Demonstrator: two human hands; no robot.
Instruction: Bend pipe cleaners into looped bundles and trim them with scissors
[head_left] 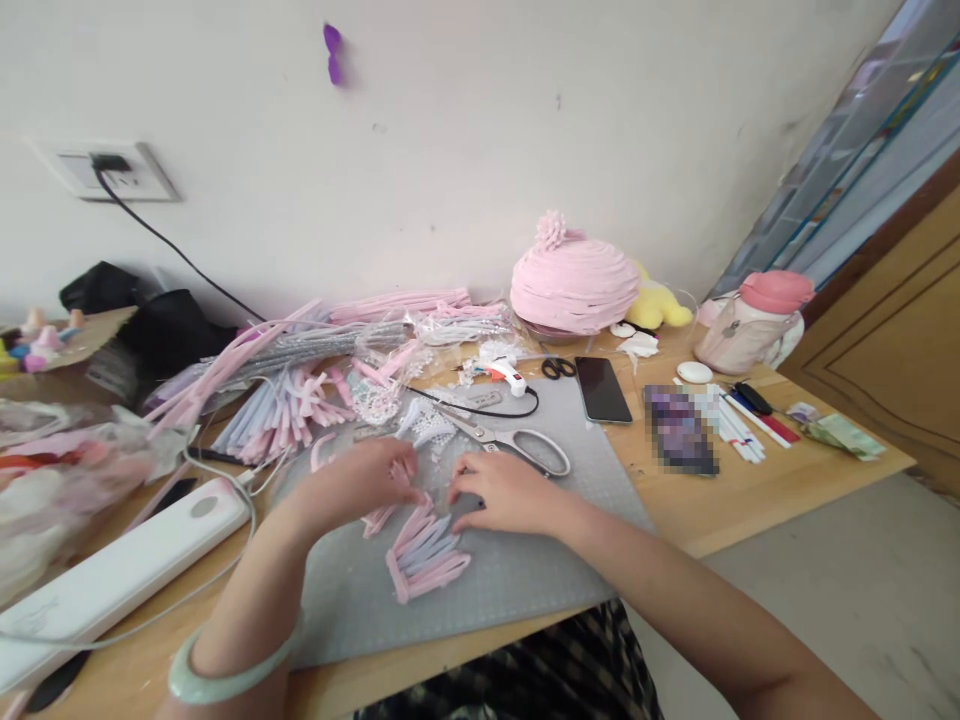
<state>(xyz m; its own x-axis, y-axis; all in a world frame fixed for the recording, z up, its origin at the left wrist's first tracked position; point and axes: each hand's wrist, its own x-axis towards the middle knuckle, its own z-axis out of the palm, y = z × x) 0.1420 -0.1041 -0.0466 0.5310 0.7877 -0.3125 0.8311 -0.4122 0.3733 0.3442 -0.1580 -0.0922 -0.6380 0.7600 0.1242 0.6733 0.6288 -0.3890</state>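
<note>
Short pink and pale-blue fuzzy pipe cleaners (427, 555) lie side by side in a small bundle on the grey cutting mat (525, 585). At the far left end of this bundle my left hand (371, 482) hovers with curved fingers and thumb apart, more pink pipe cleaners (379, 520) beneath it. Close to the blue strips, my right hand (506, 495) is bent, a gap showing between thumb and forefinger. I make out nothing in either hand. Large scissors (517, 445) with grey handles lie just beyond my right hand.
Behind the mat are loose pipe cleaners (277, 415) and a white glue gun (508, 375). A pink dome-shaped piece (577, 285) stands by the wall. To the right are a phone (603, 389), white sticks (739, 425) and a bottle (754, 325). A white device (127, 580) lies left.
</note>
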